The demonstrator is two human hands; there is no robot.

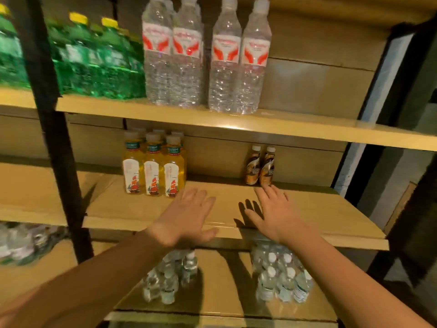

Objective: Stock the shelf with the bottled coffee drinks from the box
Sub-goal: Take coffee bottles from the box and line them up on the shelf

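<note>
Two brown bottled coffee drinks point(260, 165) with white caps stand upright side by side at the back right of the middle shelf point(319, 209). My right hand point(275, 211) hovers flat over that shelf, fingers spread, fingertips just in front of the coffee bottles, holding nothing. My left hand point(186, 216) is also flat with fingers apart, over the shelf's front edge, right of the yellow bottles. The box is not in view.
Several yellow drink bottles point(153, 171) stand left on the middle shelf. Clear water bottles point(205, 60) and green bottles point(94, 58) fill the top shelf. Small water bottles point(281, 278) sit on the lower shelf. A black upright post point(56, 138) stands at the left.
</note>
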